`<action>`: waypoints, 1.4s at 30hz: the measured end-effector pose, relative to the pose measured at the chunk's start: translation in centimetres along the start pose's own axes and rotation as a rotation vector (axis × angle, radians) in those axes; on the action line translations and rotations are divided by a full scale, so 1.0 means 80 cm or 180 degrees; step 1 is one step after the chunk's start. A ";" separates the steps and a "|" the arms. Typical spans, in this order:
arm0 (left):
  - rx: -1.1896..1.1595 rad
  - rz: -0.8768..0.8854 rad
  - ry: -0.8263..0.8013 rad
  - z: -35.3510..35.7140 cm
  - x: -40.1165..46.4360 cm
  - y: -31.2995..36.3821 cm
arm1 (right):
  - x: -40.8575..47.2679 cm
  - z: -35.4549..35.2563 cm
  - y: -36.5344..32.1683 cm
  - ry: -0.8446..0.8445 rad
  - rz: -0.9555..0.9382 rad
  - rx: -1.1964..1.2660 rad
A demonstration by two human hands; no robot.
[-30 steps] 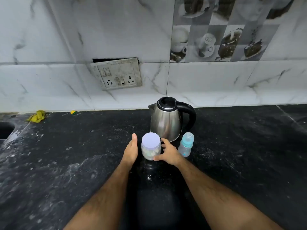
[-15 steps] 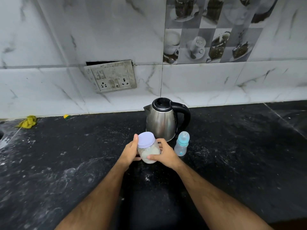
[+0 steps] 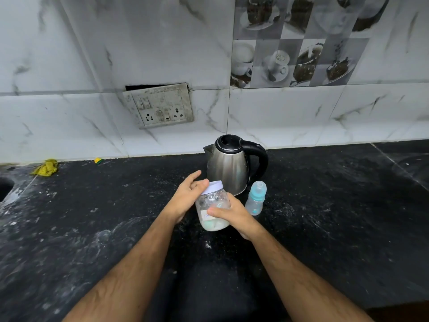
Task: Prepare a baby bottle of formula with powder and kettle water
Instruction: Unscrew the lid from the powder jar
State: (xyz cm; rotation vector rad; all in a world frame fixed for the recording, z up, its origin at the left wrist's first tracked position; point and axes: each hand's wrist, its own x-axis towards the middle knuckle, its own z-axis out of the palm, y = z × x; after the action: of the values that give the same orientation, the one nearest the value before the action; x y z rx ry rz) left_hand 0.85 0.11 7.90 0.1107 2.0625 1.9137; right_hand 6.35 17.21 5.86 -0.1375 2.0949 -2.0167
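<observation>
On the black counter [image 3: 92,228], near the kettle [image 3: 228,168], the right hand [image 3: 234,216] grips the jar [image 3: 213,209], tilted far-right; the left hand [image 3: 185,196], fingers loose, touches its lid [image 3: 214,187].

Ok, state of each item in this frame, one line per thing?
Powder jar: lifted, tilted, lid on, partly full.
Jar lid: on the jar, left hand on it.
Right hand: gripping the jar body.
Baby bottle: upright on counter, capped.
Kettle: upright, lid closed.

Kettle [image 3: 228,169] stands behind the jar [image 3: 213,209]; bottle [image 3: 255,197] just right.
</observation>
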 end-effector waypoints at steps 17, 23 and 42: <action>-0.0431 -0.0034 0.0120 0.021 0.017 0.035 | 0.011 0.013 -0.020 0.0278 0.0134 0.0057; -0.0227 0.0085 0.0260 0.026 0.021 0.047 | 0.014 0.017 -0.017 0.0696 0.0185 0.0110; 0.0264 -0.0006 0.1131 0.036 0.027 0.045 | 0.023 0.002 -0.025 0.0523 0.0219 -0.0602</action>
State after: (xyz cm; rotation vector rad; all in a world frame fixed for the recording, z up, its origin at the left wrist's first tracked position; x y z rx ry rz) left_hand -0.92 3.83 10.92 -0.2292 2.3639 1.9608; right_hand 4.46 16.53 7.64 0.0707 2.3547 -1.8449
